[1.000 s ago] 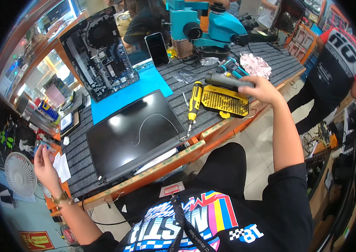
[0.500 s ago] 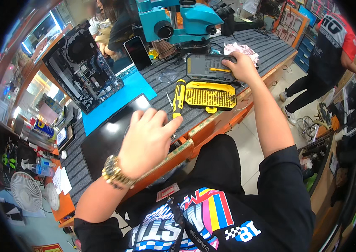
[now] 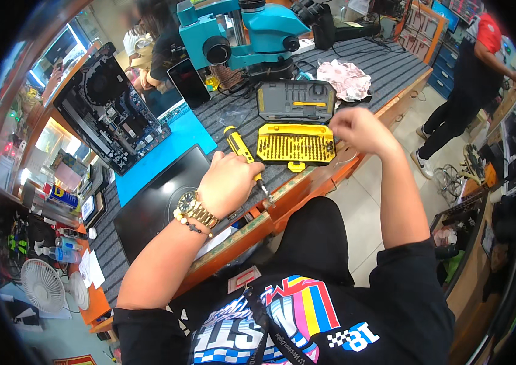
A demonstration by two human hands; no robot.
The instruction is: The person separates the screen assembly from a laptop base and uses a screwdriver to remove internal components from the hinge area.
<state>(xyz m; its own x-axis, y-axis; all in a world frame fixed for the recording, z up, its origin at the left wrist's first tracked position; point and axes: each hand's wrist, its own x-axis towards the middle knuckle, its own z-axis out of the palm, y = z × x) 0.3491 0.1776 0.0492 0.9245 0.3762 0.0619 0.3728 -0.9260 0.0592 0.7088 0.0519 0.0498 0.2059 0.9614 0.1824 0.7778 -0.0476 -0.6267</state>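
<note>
My left hand (image 3: 228, 182) is closed on the yellow-and-black screwdriver (image 3: 235, 141), over the dark laptop screen (image 3: 151, 210) at the counter's front. The yellow bit case (image 3: 296, 143) lies open, rows of bits showing, its dark lid (image 3: 297, 97) tipped back with a yellow tool inside. My right hand (image 3: 361, 131) has its fingers curled beside the case's right edge; anything between the fingertips is too small to make out. An opened laptop base (image 3: 109, 109) stands tilted behind a blue mat (image 3: 136, 181).
A teal microscope (image 3: 245, 36), phone (image 3: 188, 85) and crumpled pink cloth (image 3: 343, 79) are at the back. A white fan (image 3: 42, 283) and cluttered items fill the left. Co-workers (image 3: 154, 48) are behind the counter; another person (image 3: 470, 91) stands at the right.
My left hand has moved from the left side onto the screwdriver, whose top has tilted left. The case lid has swung back, and my right hand has let it go and come down beside the tray.
</note>
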